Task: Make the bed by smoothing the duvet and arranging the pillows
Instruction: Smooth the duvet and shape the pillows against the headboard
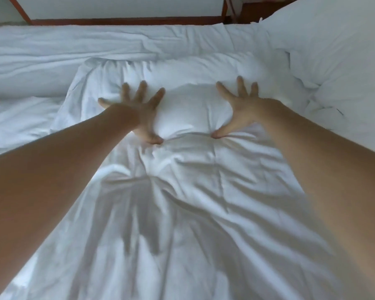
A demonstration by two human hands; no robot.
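Left hand [142, 111] and right hand [239, 107], fingers spread wide, press flat on the wrinkled white duvet [182, 191], pillow [333, 50] at right by the wooden frame [126, 20].

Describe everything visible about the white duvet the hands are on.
The white, soft-looking fabric duvet covers the bed from the near edge to the middle. It is heavily creased, with folds fanning toward the camera and a puffed mound between the hands. The left hand and right hand press on it with spread fingers, thumbs dug into puckers. Its far end is bunched and rounded. A large white pillow lies at its right.
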